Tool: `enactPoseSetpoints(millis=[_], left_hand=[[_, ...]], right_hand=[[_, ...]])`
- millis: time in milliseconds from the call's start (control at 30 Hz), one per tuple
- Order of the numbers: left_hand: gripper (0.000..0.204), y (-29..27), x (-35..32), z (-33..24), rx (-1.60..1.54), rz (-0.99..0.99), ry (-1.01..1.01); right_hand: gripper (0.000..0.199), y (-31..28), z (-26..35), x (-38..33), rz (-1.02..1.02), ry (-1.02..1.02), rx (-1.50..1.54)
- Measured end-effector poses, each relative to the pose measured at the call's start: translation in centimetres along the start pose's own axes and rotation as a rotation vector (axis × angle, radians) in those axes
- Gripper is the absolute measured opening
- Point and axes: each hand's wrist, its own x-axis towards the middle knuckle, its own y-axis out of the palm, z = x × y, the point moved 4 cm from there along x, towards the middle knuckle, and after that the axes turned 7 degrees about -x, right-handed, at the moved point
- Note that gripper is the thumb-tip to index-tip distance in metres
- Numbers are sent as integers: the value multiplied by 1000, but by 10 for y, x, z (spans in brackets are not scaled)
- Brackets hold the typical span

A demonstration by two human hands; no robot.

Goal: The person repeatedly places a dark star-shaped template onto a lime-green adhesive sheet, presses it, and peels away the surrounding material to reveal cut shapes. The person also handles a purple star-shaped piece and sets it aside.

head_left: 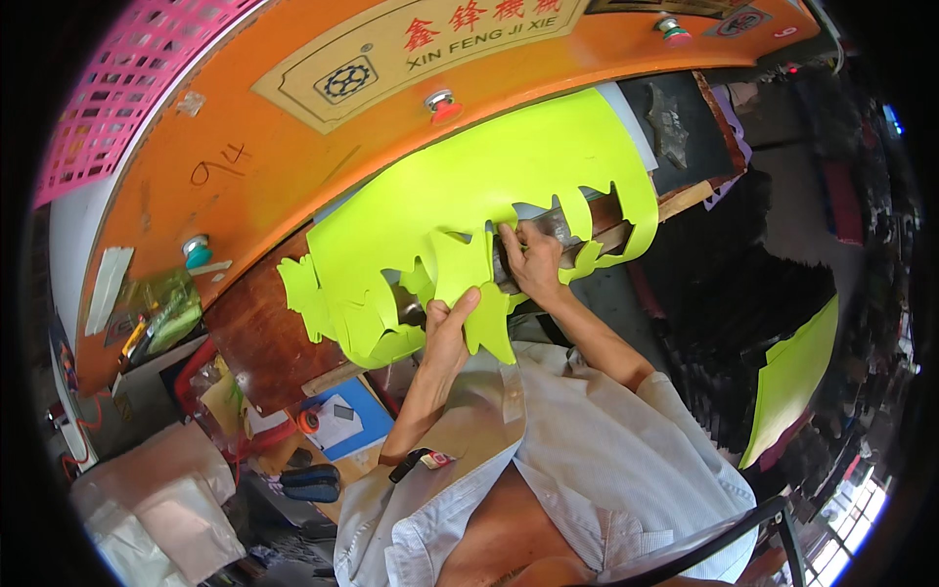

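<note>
A bright yellow-green sheet (469, 166) with jagged cut-outs along its near edge lies over the worktable under the orange machine. My left hand (448, 331) is closed, thumb on top, on cut yellow-green pieces (492, 323) that hang over the near edge. Just right of it, my right hand (534, 264) has its fingers bent down at the sheet's cut edge, beside a dark grey metal part (503, 266). What those fingertips grip is hidden. More loose cut pieces (303, 298) lie at the sheet's left end.
The orange machine front (284, 176) spans the far side, bearing a red push button (443, 106) and a green one (197, 252). A jagged grey metal piece (667, 127) rests on a black pad at right. A pink basket (137, 83) stands upper left.
</note>
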Motion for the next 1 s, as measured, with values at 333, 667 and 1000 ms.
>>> enactPoseSetpoints(millis=[333, 667, 1000], left_hand=[[19, -12, 18, 3, -10, -8, -101], [31, 1, -22, -53, -374, 75, -203], [27, -12, -32, -144, -411, 118, 122]], right_hand=[[41, -7, 7, 14, 509, 823, 832], [27, 11, 21, 18, 308, 709, 718], [31, 14, 15, 8, 226, 694, 802]])
